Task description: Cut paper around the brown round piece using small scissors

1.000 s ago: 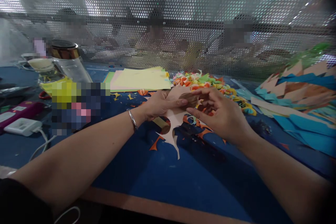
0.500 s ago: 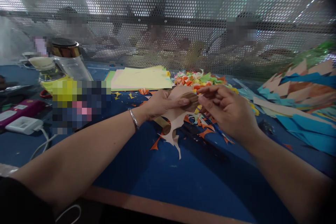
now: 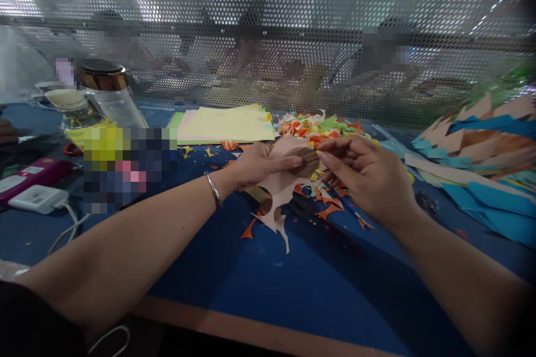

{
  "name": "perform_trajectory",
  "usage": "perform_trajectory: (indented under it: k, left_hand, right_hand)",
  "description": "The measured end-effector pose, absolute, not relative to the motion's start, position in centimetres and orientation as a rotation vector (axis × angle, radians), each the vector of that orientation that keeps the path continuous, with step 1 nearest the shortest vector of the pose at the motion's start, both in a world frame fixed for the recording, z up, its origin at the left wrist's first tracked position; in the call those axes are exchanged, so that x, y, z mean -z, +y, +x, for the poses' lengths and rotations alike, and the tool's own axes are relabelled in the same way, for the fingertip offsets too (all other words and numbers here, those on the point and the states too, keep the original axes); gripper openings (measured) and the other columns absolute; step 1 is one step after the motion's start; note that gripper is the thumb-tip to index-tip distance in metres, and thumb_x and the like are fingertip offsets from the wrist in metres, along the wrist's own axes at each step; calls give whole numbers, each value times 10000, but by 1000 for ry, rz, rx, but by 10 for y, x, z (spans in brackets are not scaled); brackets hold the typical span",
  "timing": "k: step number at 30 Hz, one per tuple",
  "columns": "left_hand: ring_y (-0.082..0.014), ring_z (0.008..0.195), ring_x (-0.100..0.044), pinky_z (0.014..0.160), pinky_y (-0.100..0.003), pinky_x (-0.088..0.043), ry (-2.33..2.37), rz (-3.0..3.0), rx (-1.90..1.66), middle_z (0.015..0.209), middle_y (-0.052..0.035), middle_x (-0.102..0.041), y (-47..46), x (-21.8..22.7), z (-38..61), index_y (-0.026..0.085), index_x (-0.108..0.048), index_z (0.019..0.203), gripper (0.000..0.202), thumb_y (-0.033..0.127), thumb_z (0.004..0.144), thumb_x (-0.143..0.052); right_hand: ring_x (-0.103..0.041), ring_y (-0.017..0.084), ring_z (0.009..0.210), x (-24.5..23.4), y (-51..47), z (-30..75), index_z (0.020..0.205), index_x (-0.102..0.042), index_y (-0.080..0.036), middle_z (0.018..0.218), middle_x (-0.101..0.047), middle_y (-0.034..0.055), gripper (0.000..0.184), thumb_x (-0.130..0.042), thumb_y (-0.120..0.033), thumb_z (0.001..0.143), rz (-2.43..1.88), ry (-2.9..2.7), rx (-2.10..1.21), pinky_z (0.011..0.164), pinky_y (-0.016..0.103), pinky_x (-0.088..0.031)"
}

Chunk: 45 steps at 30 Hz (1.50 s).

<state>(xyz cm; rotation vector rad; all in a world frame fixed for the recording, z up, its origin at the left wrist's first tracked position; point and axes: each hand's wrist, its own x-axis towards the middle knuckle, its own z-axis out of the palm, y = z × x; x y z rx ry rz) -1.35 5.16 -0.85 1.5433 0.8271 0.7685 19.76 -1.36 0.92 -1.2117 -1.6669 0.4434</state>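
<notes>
My left hand [image 3: 259,164] is closed on a cut sheet of pale pink paper [image 3: 281,192], whose curved, ragged strips hang down over the table. Under the left thumb a flat brown striped piece [image 3: 307,164] lies against the paper; its material is unclear. Thumb and index finger of my right hand [image 3: 364,178] are pinched together at the right tip of the brown piece. What sits between those fingertips is too small to make out. A dark object, perhaps scissors [image 3: 304,207], rests on the table below the hands.
Behind the hands lie a stack of coloured paper [image 3: 226,125] and a heap of cut paper pieces [image 3: 330,125]. Bottles, including a clear one [image 3: 115,106], and a white charger [image 3: 39,199] stand left. Blue paper [image 3: 489,206] lies right. A perforated metal screen [image 3: 268,67] closes the back.
My right fingers have closed into a pinch and shifted slightly, now at the brown piece's tip. My left hand keeps its hold on the pink paper, almost unmoved.
</notes>
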Motion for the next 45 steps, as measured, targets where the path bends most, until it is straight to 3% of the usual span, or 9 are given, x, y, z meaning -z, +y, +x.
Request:
perform_trajectory:
  k: [3, 9, 22, 31, 37, 41, 45]
  left_hand:
    - [-75, 485, -360, 466, -288, -176, 816, 1554, -785, 538, 8, -489, 51, 9, -13, 176, -628, 556, 571, 689, 657, -858]
    - [-97, 544, -454, 489, -275, -261, 746, 1521, -801, 627, -35, -596, 52, 12, -13, 143, -742, 696, 513, 640, 681, -865]
    - [-104, 549, -525, 479, -252, -325, 842, 1521, -771, 640, -36, -644, 49, 5, -12, 140, -747, 679, 444, 562, 701, -885]
    - [-107, 605, -581, 539, -251, -408, 758, 1442, -777, 745, -57, -722, 47, 5, -10, 136, -800, 818, 404, 510, 703, -903]
    - [-133, 651, -631, 596, -272, -479, 715, 1420, -817, 751, -65, -735, 41, 3, -8, 134, -808, 807, 375, 465, 675, -926]
    - [-161, 777, -699, 701, -280, -543, 625, 1363, -833, 866, -83, -778, 40, 3, -7, 139, -810, 871, 368, 411, 660, -940]
    - [-122, 676, -646, 626, -254, -485, 627, 1413, -843, 790, -51, -751, 40, 0, -8, 135, -799, 856, 351, 416, 685, -924]
  right_hand:
    - [-682, 150, 560, -9, -14, 197, 945, -686, -232, 770, -714, 25, 117, -705, -341, 908, -1212, -1660, -452, 510, 285, -559]
    - [-680, 148, 569, -8, -14, 198, 946, -684, -224, 765, -703, 21, 120, -693, -339, 911, -1231, -1654, -446, 519, 283, -560]
    - [-691, 141, 579, -7, -15, 198, 968, -700, -219, 779, -709, 19, 145, -702, -353, 913, -1232, -1653, -455, 528, 269, -562]
    - [-678, 156, 563, -11, -14, 196, 977, -698, -230, 764, -725, 30, 240, -768, -427, 859, -1214, -1623, -582, 516, 296, -570]
    - [-644, 157, 500, -14, -15, 197, 900, -685, -235, 606, -684, 3, 310, -797, -514, 821, -1283, -1657, -673, 505, 302, -569]
    - [-649, 159, 506, -17, -17, 196, 888, -687, -237, 647, -706, 12, 301, -801, -506, 814, -1301, -1691, -646, 500, 302, -560]
    - [-643, 159, 503, -19, -18, 196, 932, -692, -218, 612, -686, 6, 382, -776, -574, 820, -1342, -1704, -614, 505, 294, -547]
